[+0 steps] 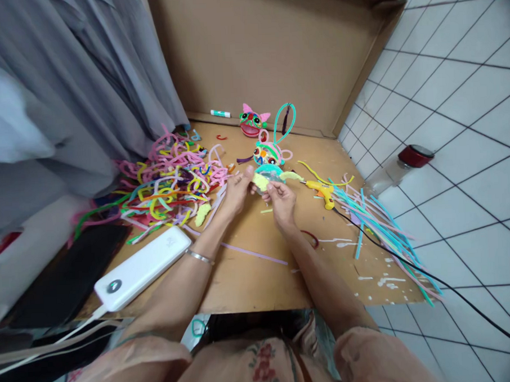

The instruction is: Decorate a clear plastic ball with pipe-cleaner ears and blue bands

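My left hand [237, 193] and my right hand [281, 201] meet over the middle of a cardboard sheet [258, 275]. Both pinch a small craft piece [266, 178] made of yellow fuzzy pipe cleaner and a light blue round part. The fingers of each hand are closed on it. Just beyond the hands stands a finished pipe-cleaner figure [267, 152] with a teal loop, and behind it a pink and green one [252, 121]. A silver bangle sits on my left wrist.
A tangled heap of coloured pipe cleaners [170, 180] lies left. A yellow glue gun [322, 191] with a black cord and straight pipe cleaners [379, 225] lie right. A white power bank [142, 268], a marker [220, 113], a red-lidded jar [400, 165] and grey cloth [65, 92] surround.
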### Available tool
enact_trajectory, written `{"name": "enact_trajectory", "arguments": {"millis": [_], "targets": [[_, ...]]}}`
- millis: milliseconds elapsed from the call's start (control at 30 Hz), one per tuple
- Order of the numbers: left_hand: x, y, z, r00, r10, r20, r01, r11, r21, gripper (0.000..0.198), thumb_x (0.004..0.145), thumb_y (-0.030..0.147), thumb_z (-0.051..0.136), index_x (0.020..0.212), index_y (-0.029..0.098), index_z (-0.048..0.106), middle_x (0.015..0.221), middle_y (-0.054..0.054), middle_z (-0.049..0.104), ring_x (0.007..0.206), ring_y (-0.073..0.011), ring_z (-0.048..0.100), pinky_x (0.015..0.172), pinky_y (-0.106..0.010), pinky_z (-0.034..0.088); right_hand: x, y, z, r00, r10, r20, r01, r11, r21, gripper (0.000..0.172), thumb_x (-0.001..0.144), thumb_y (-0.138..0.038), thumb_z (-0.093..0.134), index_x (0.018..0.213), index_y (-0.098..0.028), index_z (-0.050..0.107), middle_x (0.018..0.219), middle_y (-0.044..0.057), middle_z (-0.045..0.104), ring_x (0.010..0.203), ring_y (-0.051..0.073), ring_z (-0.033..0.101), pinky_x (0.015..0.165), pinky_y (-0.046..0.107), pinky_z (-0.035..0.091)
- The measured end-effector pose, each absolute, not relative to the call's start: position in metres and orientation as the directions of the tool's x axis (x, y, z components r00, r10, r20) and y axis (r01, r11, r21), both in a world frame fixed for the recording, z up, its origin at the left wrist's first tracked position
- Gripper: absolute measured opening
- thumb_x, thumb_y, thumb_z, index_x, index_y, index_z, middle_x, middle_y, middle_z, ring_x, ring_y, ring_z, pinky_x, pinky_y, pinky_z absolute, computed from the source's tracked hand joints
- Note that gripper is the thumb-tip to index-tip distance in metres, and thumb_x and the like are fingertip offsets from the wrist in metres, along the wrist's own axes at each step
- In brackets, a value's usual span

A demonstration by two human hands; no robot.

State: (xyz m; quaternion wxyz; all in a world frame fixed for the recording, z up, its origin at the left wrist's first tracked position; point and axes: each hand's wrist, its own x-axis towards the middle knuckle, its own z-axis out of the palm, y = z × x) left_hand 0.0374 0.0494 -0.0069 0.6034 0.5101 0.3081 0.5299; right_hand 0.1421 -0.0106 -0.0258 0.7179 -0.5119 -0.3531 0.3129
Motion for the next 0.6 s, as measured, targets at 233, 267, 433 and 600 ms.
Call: {"name": "enact_trajectory", "arguments": {"millis": [233,267,433,600], "targets": [[0.0398,0.0462,-0.0094,0.308,0.924,0.226,-0.391,-0.093,0.916,0.055,0.063,0.069,0.076,0.066,0.015,0.064,0.058,-0.001,0.061,0.052,-0.0093,0.054,0.053,-0.022,0.045,0.1440,-0.0107,-0.0234,0.565,0.800,0.202,-0.088,0.302,-0.949,0.039,0.069,-0.054,0.072,0.087,-0.020,0.065,0.059,-0.004,0.065,0.051,0.010,0.059,0.051,0.023,0.048],[0.0394,0.0453,-0.0101,0.298,0.919,0.257,-0.372,-0.136,0.918,0.054,0.062,0.067,0.078,0.065,0.015,0.064,0.057,0.000,0.061,0.052,-0.0089,0.053,0.053,-0.022,0.044,0.1435,-0.0113,-0.0225,0.559,0.802,0.209,-0.086,0.307,-0.948,0.040,0.070,-0.054,0.072,0.089,-0.020,0.066,0.061,-0.004,0.065,0.052,0.010,0.059,0.051,0.023,0.049],[0.0373,0.0430,-0.0117,0.266,0.915,0.304,-0.244,-0.241,0.939,0.052,0.069,0.063,0.074,0.055,0.015,0.059,0.050,0.001,0.055,0.049,-0.0089,0.048,0.050,-0.022,0.038,0.1411,-0.0126,-0.0205,0.550,0.809,0.205,-0.069,0.289,-0.955,0.036,0.068,-0.051,0.074,0.083,-0.019,0.065,0.068,-0.002,0.067,0.053,0.009,0.058,0.051,0.022,0.048],[0.0380,0.0445,-0.0111,0.312,0.910,0.274,-0.251,-0.199,0.947,0.039,0.057,0.048,0.085,0.066,0.015,0.067,0.056,0.001,0.060,0.051,-0.0091,0.047,0.051,-0.022,0.038,0.1439,-0.0119,-0.0214,0.580,0.784,0.223,-0.020,0.287,-0.958,0.033,0.073,-0.050,0.069,0.085,-0.019,0.066,0.066,-0.002,0.066,0.055,0.010,0.058,0.055,0.023,0.049]]}}
